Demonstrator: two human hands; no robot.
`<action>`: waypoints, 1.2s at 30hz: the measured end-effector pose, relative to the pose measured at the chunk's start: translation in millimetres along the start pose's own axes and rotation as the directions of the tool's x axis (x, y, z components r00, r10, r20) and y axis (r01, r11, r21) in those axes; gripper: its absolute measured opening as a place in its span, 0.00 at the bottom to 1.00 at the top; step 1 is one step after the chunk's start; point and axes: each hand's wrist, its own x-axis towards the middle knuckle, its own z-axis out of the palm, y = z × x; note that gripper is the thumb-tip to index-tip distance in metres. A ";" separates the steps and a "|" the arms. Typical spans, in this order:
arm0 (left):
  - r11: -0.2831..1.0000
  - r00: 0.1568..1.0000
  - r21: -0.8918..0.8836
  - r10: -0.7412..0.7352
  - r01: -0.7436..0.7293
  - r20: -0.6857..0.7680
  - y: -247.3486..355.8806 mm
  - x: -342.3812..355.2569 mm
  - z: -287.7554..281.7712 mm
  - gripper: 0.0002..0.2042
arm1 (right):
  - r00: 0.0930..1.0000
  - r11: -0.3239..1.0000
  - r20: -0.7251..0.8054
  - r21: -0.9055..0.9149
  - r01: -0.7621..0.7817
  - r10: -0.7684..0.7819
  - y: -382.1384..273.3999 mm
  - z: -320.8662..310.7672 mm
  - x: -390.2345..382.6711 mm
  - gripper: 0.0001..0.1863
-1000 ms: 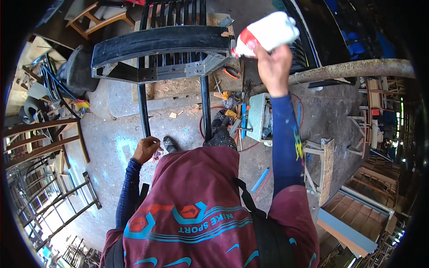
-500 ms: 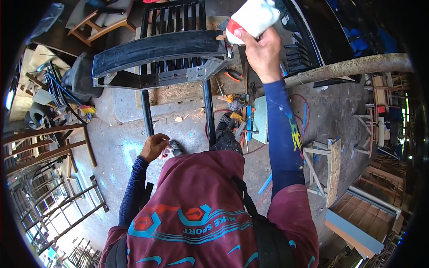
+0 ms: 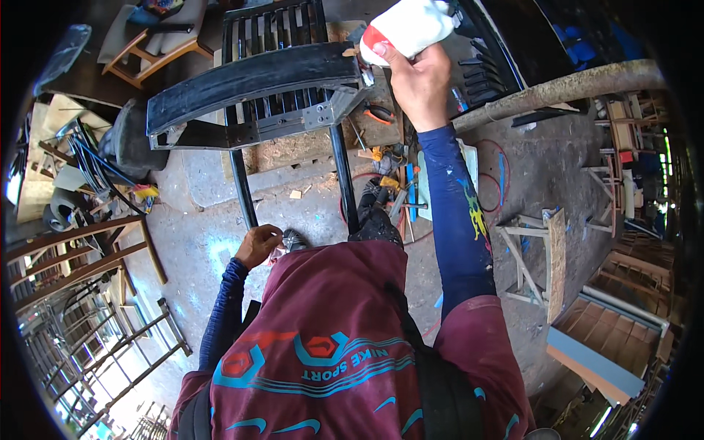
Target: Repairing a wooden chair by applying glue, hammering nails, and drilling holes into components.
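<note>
The right hand [image 3: 423, 82] grips a white, red-banded bottle [image 3: 409, 31] just beside the right end of a curved black rail [image 3: 253, 78]. The left hand [image 3: 258, 246] curls its fingers inward (around what, I cannot tell). Orange-handled pliers [image 3: 379, 113] lie near the board's [image 3: 282, 153] right edge.

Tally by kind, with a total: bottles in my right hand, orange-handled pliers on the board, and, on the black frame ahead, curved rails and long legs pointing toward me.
Bottle in right hand: 1
Orange-handled pliers: 1
Curved black rail: 1
Long black legs: 2
Total: 5
</note>
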 end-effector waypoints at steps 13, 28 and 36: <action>0.976 0.968 -0.005 0.217 -0.220 -0.123 137.1 12.5 -37.3 0.14 | 0.998 0.978 -0.043 0.201 0.056 -0.048 -1.5 6.6 13.0 0.17; 0.909 0.954 -0.313 0.221 -0.277 -0.203 164.4 19.0 -45.2 0.30 | 0.983 0.842 0.031 0.512 -0.171 0.181 17.0 -9.8 14.1 0.21; 0.276 0.909 -0.868 0.055 -0.411 -0.413 216.2 74.8 -101.1 0.20 | 0.971 0.840 0.061 0.490 -0.232 0.233 24.2 2.0 25.3 0.19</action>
